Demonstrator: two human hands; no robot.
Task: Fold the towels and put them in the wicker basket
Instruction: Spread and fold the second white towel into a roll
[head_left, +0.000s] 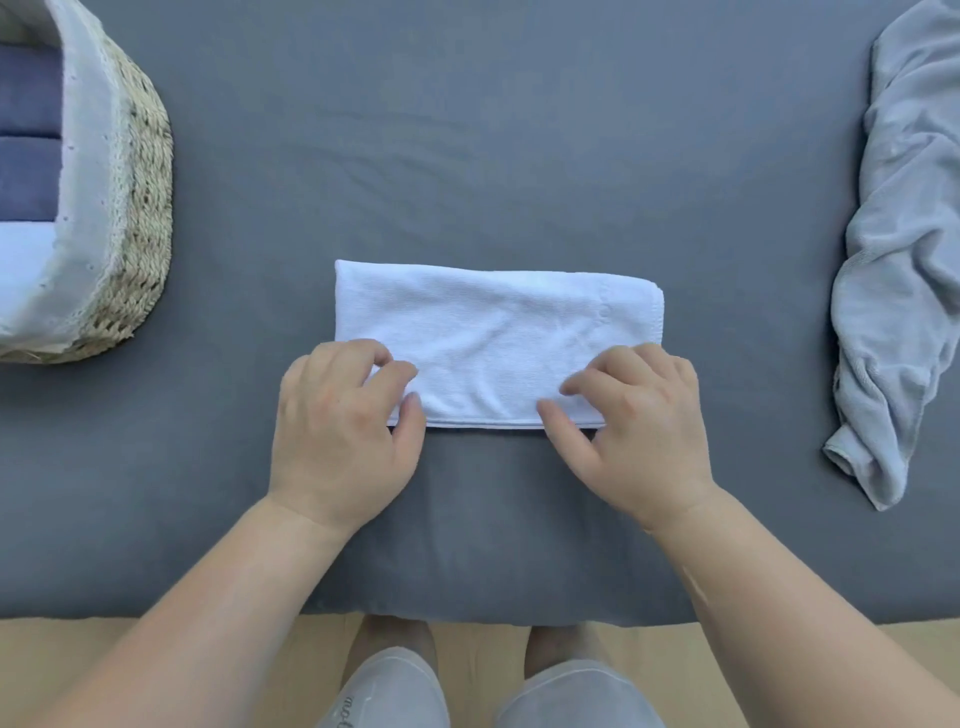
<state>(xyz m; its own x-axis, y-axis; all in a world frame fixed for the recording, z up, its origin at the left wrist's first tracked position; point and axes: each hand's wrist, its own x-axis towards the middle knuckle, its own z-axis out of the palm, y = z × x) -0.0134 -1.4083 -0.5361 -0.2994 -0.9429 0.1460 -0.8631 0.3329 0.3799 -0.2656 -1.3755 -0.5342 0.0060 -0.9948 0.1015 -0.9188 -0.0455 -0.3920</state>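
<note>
— Head view, the only one there is. Which step is this?

— Mid-fold, I'd say. The white towel (493, 332) lies as a long band in the middle of the grey-covered counter (467, 156), and both hands are on its near edge. The left hand (343, 421) pinches the near-left corner between thumb and curled fingers. The right hand (634, 426) is curled on the near-right part of the hem, thumb against the edge.

— And next?

— Probably lifting that near edge and carrying it over to the far edge, or bringing one end across to the other. Either way the corners need to meet squarely and the layers mustn't slip apart. After that it's a carry to the wicker basket (140, 208) at the far left.

— Anything else waiting?

— A grey towel (898, 286) lies crumpled at the right, well apart from the hands, not yet folded.

— What can't you see?

— The basket is cut off by the left edge. Inside its pale liner (88, 156) I make out folded towels (28, 135), blue ones and a lighter one, but not how much room is left. The grey towel runs out of frame too. I can't count the white towel's layers, and the fingertips underneath it are hidden.
</note>
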